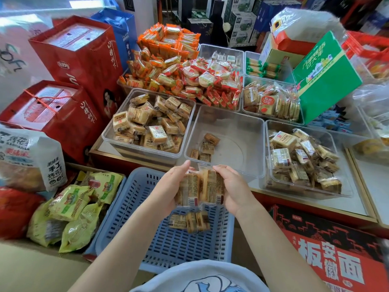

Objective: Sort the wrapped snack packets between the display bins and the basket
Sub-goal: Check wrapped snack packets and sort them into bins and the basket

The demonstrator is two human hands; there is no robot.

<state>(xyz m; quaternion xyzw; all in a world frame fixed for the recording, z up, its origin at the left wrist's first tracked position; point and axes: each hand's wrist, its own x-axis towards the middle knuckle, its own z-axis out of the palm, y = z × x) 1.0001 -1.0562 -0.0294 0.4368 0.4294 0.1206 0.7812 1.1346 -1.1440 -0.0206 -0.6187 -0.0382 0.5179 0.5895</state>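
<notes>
Several clear plastic display bins stand on the worktop across the middle of the frame, listed left to right.

Left of centre: clear rectangular bin (145, 123), well filled with beige square wrapped packets.

Lower centre: blue slotted plastic basket (168, 239), below the worktop edge, holding a small cluster of tan wrapped packets (189, 221) on its floor; otherwise mostly bare.

Centre: left hand (168, 186) and right hand (233, 190), both curled round one bundle of tan wrapped snack packets (200, 189), held between them above the basket and just in front of the middle bin. Exact count in the bundle cannot be told.

Centre: clear middle bin (235, 131), nearly bare, with four or so small packets (205, 147) near its left side.

Right of centre: clear bin (303, 159), fairly full of similar beige packets.

Upper centre: orange and red wrapped packets (183, 70), heaped over the rear bins.

Status, as judged: sorting partway through. Which way the held bundle is going, middle bin or basket, cannot be told.
</notes>
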